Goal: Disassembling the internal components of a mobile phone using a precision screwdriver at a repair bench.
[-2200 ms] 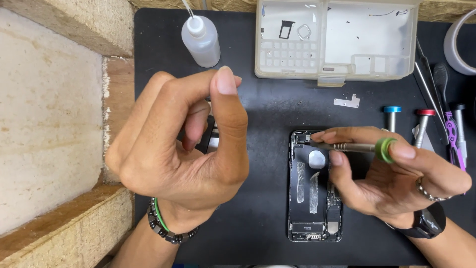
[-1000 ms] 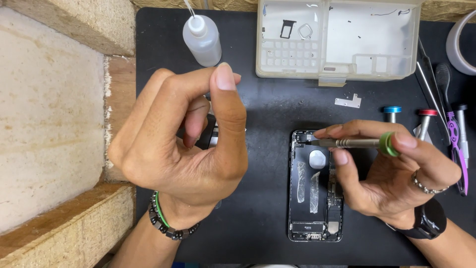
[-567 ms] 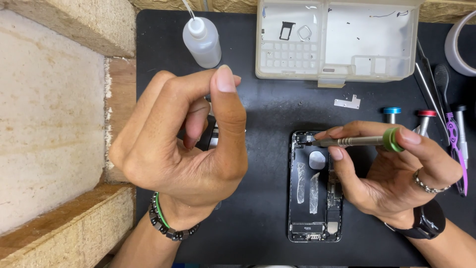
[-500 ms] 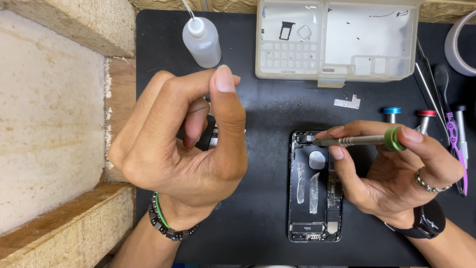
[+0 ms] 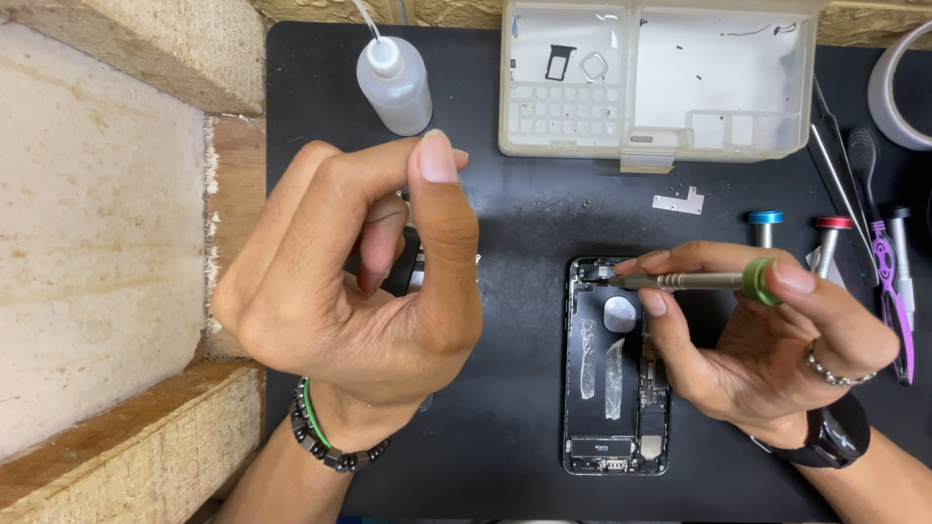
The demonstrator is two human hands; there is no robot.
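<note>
My right hand (image 5: pixel 767 344) grips a slim metal screwdriver (image 5: pixel 694 281) with a green cap, held almost level. Its tip rests at the top left corner of an opened black phone housing (image 5: pixel 612 374) lying on the black mat (image 5: pixel 515 223). My left hand (image 5: pixel 354 281) is raised close to the camera, left of the phone. Its fingers are curled, and the thumb tip meets the index fingertip with nothing visible between them. A dark part (image 5: pixel 416 272) on the mat shows through the gap in the fingers, mostly hidden.
A clear parts tray (image 5: pixel 660 136) with small pieces sits at the back, with a white squeeze bottle (image 5: pixel 393 82) to its left. Blue-capped (image 5: pixel 764 225) and red-capped (image 5: pixel 830 238) drivers, a purple tool (image 5: pixel 888 281) and tape roll (image 5: pixel 898 92) lie right. A wooden frame (image 5: pixel 126 243) borders the left.
The right hand shifted slightly, and the screwdriver's green end rose a little while its tip stayed at the phone's top corner. The left hand has hardly moved.
</note>
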